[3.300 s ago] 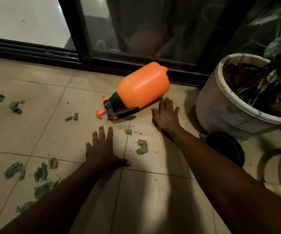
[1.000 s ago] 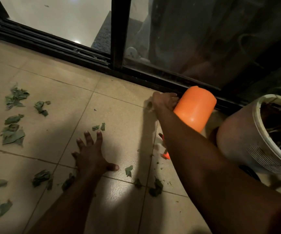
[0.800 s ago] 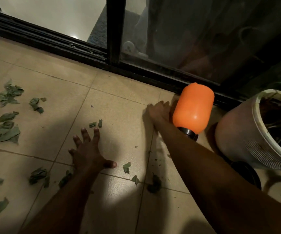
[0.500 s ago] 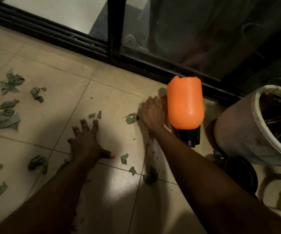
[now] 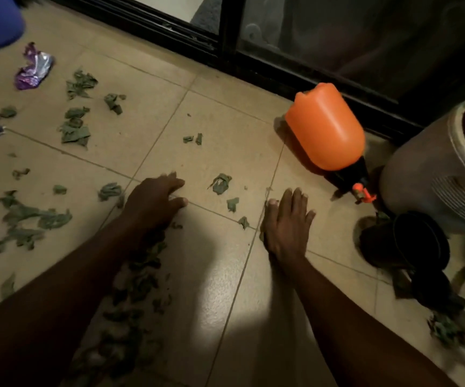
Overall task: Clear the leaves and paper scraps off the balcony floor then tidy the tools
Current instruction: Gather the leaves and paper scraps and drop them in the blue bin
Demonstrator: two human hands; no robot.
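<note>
Two hands are noted flat on the floor (image 5: 225, 121). A planter (image 5: 432, 174) stands at the right. The sprayer (image 5: 326, 129) lies on its side just beside it, nozzle toward it. The sprayer has been let go: the right hand (image 5: 287, 219), against it half a second ago, is now apart from it, fingers straight and spread on the tile, holding nothing. The left hand (image 5: 153, 199) is laid down likewise, fingers extended and empty. Leaves (image 5: 144, 258) are heaped along the left forearm; more are scattered leftward, with wrappers (image 5: 34, 68). Gathering is judged unfinished, and the tools not yet tidied.
</note>
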